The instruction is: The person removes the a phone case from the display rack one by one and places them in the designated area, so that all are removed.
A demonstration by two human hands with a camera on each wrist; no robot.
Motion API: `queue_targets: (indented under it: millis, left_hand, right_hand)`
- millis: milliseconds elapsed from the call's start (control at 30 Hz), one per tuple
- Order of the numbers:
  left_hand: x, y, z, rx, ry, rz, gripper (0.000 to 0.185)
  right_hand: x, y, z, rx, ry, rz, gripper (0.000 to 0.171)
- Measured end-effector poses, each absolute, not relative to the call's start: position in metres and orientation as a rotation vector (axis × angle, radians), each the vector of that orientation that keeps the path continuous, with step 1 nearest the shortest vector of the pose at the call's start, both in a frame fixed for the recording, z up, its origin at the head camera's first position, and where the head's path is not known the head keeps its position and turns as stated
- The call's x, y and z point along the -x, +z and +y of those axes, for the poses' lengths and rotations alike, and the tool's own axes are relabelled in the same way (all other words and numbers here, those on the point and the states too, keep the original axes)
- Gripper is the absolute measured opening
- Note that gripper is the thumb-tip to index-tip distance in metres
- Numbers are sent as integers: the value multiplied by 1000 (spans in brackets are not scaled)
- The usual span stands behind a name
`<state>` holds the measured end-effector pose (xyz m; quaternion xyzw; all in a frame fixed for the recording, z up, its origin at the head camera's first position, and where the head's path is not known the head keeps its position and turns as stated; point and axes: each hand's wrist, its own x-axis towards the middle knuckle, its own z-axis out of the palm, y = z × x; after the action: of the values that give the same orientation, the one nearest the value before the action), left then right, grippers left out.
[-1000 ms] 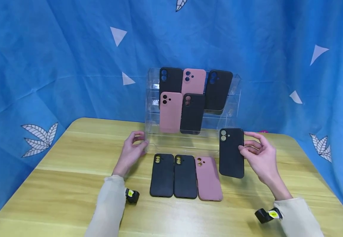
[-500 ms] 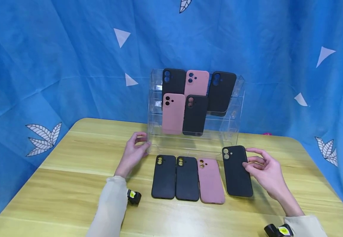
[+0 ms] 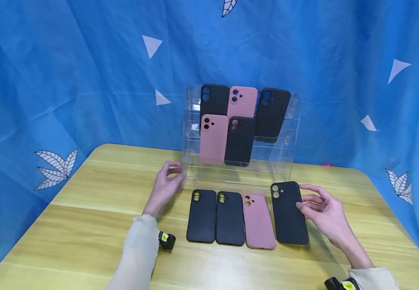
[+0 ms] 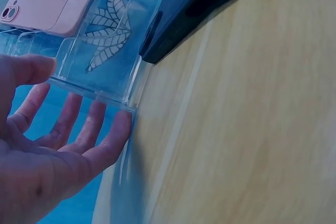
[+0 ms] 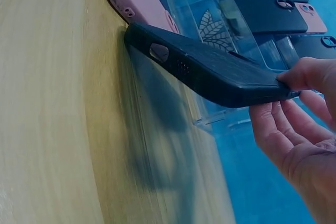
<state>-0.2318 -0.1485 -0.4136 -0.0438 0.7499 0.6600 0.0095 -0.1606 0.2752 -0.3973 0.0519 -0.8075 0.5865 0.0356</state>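
Observation:
My right hand [image 3: 326, 215] pinches a black phone case [image 3: 289, 215] by its right edge, thumb on the back face and fingers beneath. In the right wrist view the black phone case [image 5: 210, 72] is tilted, its bottom end close to the tabletop and its camera end raised. To its left lie a pink phone case [image 3: 259, 221] and two black phone cases, one [image 3: 230, 219] beside the other [image 3: 201, 217]. My left hand [image 3: 164, 185] holds the lower left side of a clear display stand [image 3: 281, 157], thumb and fingertips against its edge [image 4: 94, 95].
Several black and pink cases stand in the display stand's tiers, among them a pink one [image 3: 213, 139] and a black one [image 3: 240, 141] in front. The wooden table [image 3: 86, 225] reaches back to a blue curtain [image 3: 115, 80].
My right hand has lowered the black case from in front of the stand's right side to beside the pink case, tilting it. The left hand stays at the stand; the view has shifted slightly.

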Motion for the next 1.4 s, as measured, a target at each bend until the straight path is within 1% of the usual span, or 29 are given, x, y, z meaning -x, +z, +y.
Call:
queue_targets:
  millis: [167, 300, 533, 733, 933, 1400]
  left_hand:
    - [230, -412, -148, 130, 2041, 2344, 38]
    - [231, -411, -148, 128, 2025, 2362, 38]
    - [233, -412, -149, 128, 2019, 2368, 40]
    - [232, -414, -149, 148, 2021, 2358, 40]
    - [232, -412, -148, 141, 2005, 2368, 39]
    - [232, -409, -147, 134, 1977, 2397, 41]
  right_hand:
    - [158, -396, 275, -174, 1784, -2495, 48]
    - [155, -395, 277, -133, 1734, -2556, 48]
    - [153, -399, 281, -94, 1586, -2720, 54]
    - [150, -407, 280, -91, 1435, -2834, 49]
    - [151, -415, 281, -69, 1414, -2865, 45]
    - [157, -417, 280, -45, 1347, -2952, 45]
